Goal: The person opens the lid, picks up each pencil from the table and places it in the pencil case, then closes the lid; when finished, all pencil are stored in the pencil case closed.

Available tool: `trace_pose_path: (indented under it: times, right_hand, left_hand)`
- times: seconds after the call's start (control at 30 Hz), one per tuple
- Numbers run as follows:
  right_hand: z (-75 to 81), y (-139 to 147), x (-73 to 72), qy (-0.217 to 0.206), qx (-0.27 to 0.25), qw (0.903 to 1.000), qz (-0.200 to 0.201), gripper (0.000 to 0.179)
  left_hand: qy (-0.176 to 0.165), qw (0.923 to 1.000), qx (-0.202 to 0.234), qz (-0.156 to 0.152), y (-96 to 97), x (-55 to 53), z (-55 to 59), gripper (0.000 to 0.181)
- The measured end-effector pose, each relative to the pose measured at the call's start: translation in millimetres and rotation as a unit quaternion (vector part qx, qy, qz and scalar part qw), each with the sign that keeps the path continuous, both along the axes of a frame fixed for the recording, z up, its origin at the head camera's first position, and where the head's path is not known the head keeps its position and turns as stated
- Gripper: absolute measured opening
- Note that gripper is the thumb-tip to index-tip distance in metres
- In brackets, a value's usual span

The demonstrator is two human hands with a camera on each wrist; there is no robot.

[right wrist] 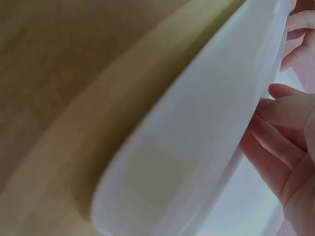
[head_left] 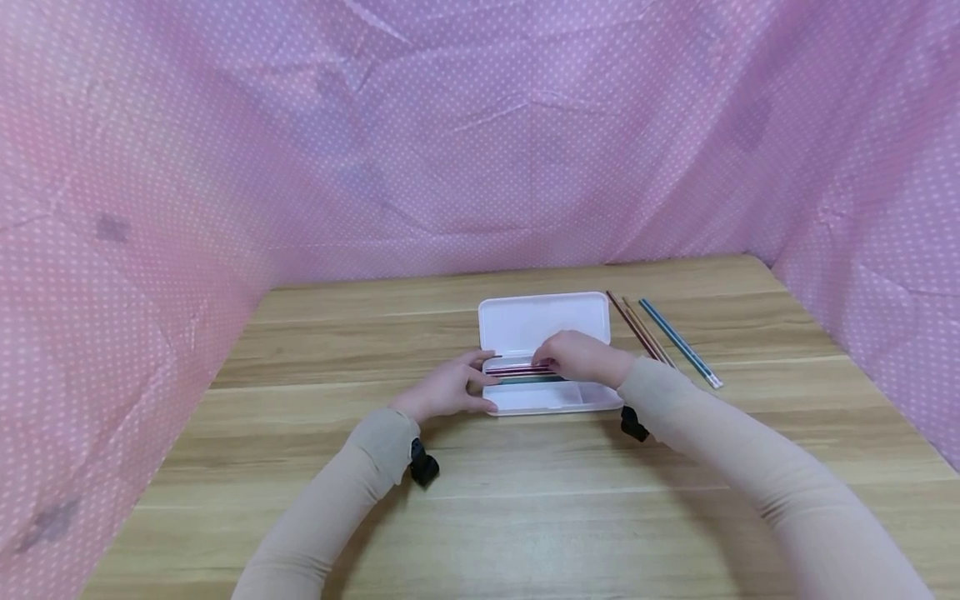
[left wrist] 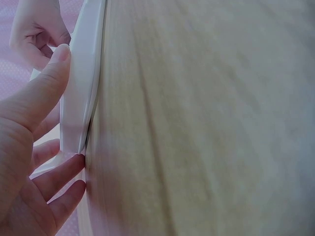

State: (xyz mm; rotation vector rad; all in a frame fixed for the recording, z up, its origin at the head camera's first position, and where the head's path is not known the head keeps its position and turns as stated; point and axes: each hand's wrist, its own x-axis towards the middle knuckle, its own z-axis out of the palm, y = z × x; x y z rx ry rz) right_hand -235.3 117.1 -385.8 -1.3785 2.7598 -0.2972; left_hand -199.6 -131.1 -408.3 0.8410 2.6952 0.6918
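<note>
A white pencil case lies with its lid folded back on the table. Dark red pencils and a teal pencil lie lengthwise in it. My left hand spreads its fingers across the case's left end, fingertips touching the rim and corner. Reaching over from the right, my right hand has bent fingers and pinches a dark red pencil inside the case. The case's front wall hides those fingertips in the right wrist view. In the left wrist view, my right hand shows thumb and fingers brought together.
Right of the case, a dark red pencil, a wood-coloured pencil and teal pencils with white ends lie slanted on the wooden table. A pink dotted cloth hangs around the table's back and sides.
</note>
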Motion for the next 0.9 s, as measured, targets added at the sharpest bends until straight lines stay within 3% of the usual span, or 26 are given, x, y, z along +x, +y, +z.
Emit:
trace_pose_path:
  times: [0.13,0.53,0.9]
  right_hand:
    - [0.2,0,0.2,-0.027,-0.007,0.9996,-0.008,0.022]
    - [-1.5,4,-1.3,-0.027,-0.016,0.9995,0.009,0.018]
    - [11.5,12,-1.1,-0.083,-0.025,0.9952,-0.046,0.022]
  left_hand:
    - [0.0,1.0,-0.004,0.002,0.7,-0.4,1.9,0.052]
    - [0.006,1.0,-0.008,0.0,0.2,-1.0,-0.7,0.051]
    - [0.012,0.9999,-0.005,-0.009,0.1,-2.1,-0.4,0.051]
